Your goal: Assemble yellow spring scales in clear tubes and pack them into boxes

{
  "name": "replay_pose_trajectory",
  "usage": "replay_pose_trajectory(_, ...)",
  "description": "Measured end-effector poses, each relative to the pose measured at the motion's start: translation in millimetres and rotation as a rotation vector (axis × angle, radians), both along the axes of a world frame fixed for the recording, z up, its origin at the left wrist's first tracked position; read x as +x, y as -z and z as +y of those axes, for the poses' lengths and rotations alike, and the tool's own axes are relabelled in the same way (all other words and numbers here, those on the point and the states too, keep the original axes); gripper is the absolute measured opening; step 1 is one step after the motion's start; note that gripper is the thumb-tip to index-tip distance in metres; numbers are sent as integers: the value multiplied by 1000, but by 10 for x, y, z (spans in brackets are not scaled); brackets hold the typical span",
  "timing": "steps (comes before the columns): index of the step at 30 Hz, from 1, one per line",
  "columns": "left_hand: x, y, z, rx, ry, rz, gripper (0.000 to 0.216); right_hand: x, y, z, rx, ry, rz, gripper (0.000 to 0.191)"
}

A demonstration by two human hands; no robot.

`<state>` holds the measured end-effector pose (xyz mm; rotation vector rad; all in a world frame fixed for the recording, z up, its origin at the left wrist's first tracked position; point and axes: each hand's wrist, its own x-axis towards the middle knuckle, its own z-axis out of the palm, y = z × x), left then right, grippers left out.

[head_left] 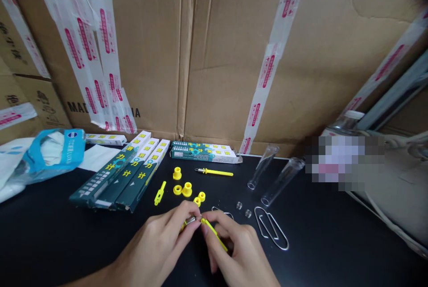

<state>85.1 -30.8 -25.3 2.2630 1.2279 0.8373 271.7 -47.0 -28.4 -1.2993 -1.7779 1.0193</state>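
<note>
At the front middle of the table my left hand pinches a small silver metal part with some yellow; the fingers hide most of it. Close against it, my right hand is closed on a slim yellow plastic rod, whose tip meets the left fingertips. Whether the two pieces are joined I cannot tell. Just beyond my hands lie several yellow plastic caps and rings. A flat yellow piece with slots is left of them, and a yellow rod with a metal end lies farther back.
Large paper clips, small metal coils and two clear tubes lie to the right. Green-and-white boxes lie at the left, more at the back. A blue tissue pack is far left. Cardboard walls the rear.
</note>
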Motion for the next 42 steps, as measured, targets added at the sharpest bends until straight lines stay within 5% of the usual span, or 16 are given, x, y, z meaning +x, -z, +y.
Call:
replay_pose_trajectory(5, 0, -81, 23, 107, -46, 99, 17, 18, 25, 29, -150, -11, 119, 52)
replay_pose_trajectory(13, 37, -289, 80, 5, -48, 50, 9, 38, -31, 63, -226, -8, 245, 61)
replay_pose_trajectory(29, 171, -188, 167, -114, 8, -160, 7, 106, -76, 45, -216, 19, 246, 66)
replay_pose_trajectory(42, 148, -52, 194, -19, 31, -270, 9, 165, -40, 30, -298, -8, 255, 75)
